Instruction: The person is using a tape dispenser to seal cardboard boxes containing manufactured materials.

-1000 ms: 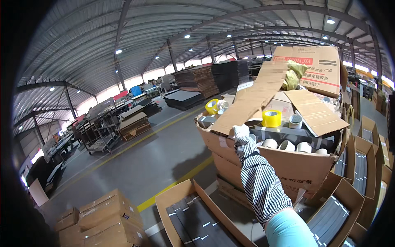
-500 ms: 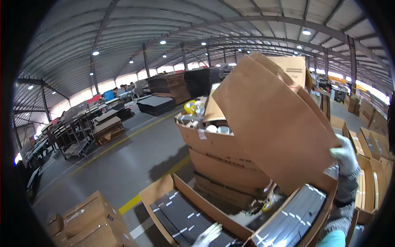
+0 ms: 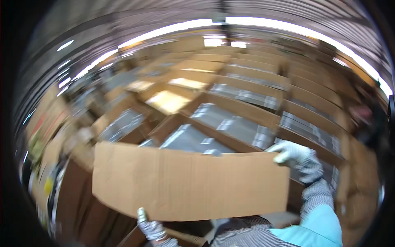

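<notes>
**Cardboard sheet [image 3: 193, 185] was held broadside before rows of open boxes [image 3: 242, 111]**

The right hand [image 3: 293, 152], in a pale glove, grasped the sheet at its upper right corner. The left hand [image 3: 150, 228], gloved too, was at the sheet's lower edge, left of the middle, with one digit overlapping the near face; its other fingers were not clear, so whether it gripped or merely steadied the sheet could not be told.

The plain brown sheet was in the air in front of the person's body, its long upper edge nearly level and its lower edge slanting up toward the left corner. It hid part of the nearest boxes. Those just beyond the upper edge contained flat grey pieces [image 3: 238, 123] with pale bands across them; a box farther left had a bright, tan-coloured content [image 3: 168, 102].

On the right arm, a striped oversleeve [image 3: 317, 197] met a turquoise sleeve [image 3: 317, 226]. Well to the left of the sheet stood a large carton [image 3: 45, 111], with a small yellow object [image 3: 48, 185] below it, too blurred to identify. Bright windows [image 3: 164, 31] ran beneath the roof, smeared by blur.
</notes>
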The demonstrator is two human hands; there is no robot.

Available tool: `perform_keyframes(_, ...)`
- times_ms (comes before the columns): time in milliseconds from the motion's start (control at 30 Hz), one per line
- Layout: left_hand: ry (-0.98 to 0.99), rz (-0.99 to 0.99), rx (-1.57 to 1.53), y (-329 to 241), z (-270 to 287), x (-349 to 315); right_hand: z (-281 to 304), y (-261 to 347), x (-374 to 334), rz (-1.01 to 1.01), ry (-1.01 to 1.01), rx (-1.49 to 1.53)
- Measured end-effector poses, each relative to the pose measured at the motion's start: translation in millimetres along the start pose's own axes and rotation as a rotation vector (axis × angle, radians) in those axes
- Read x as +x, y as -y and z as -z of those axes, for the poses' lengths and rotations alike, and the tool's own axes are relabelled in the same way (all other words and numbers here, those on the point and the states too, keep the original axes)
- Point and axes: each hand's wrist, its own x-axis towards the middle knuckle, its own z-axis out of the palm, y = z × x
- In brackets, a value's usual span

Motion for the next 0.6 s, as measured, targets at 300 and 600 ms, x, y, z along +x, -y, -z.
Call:
perform_keyframes(300, 0.373, 0.334, 0.323, 366, -235, -74, 100, -320, -299, -0.208, -0.785, 0.398)
perform_keyframes(600, 0.324, 1.181, 0.297, 742, -328, -273, 251, -493, -597, -0.689, -1.809, 0.03)
